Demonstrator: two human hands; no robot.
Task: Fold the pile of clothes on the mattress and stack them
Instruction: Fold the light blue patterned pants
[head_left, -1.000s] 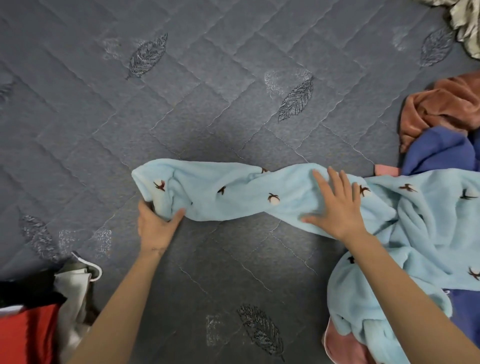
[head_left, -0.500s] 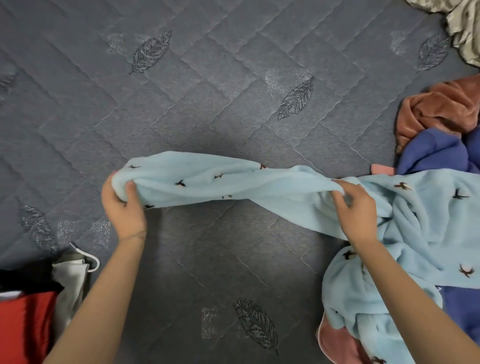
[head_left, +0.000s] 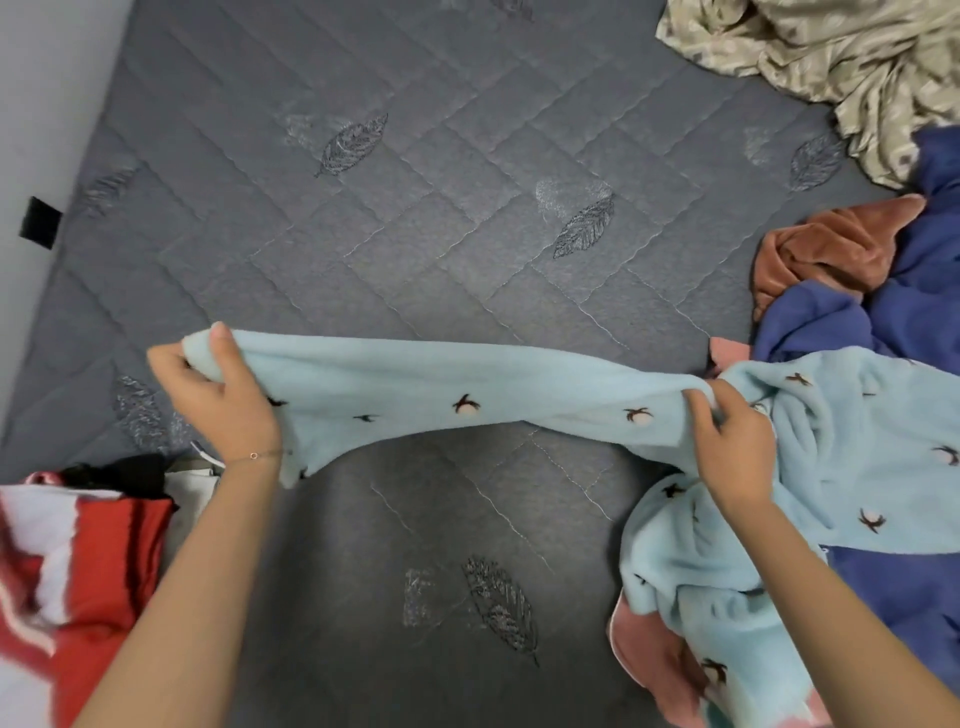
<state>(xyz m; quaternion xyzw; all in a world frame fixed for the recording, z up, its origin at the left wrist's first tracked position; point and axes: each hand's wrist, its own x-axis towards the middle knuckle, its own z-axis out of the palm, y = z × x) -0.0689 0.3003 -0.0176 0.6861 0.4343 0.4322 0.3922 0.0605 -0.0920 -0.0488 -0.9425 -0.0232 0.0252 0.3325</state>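
We see the left hand (head_left: 218, 400) gripping one end of a light blue fleece garment printed with small dark-and-pink motifs (head_left: 467, 384). Its thumb lies over the top edge and its fingers are curled into the cloth beneath. The right hand (head_left: 732, 441) pinches the same garment further along, with its fingers bunched around a fold of the fleece. Between the two hands the fleece stretches in a band that sags a little in the middle, held just above the dark grey quilted mattress stitched with leaf shapes (head_left: 415, 234). A loose corner hangs down beside the left wrist, which wears a thin bracelet (head_left: 254, 456).

To the right of the right hand, the rest of the blue fleece lies crumpled on the mattress, on top of the unfolded pile. In that pile we make out a rust-brown velvety garment (head_left: 831, 249), a dark blue garment (head_left: 909, 312) and a pink fleece piece (head_left: 649, 654) peeking out from under the blue. A crumpled beige satin cloth with a pale pattern (head_left: 831, 57) lies at the far right corner.

At the near left sits a red and white cloth (head_left: 93, 561), with a black garment (head_left: 124, 473) just behind it. A pale wall (head_left: 41, 104) runs along the mattress's left edge, where a small black tag (head_left: 40, 222) sticks out.
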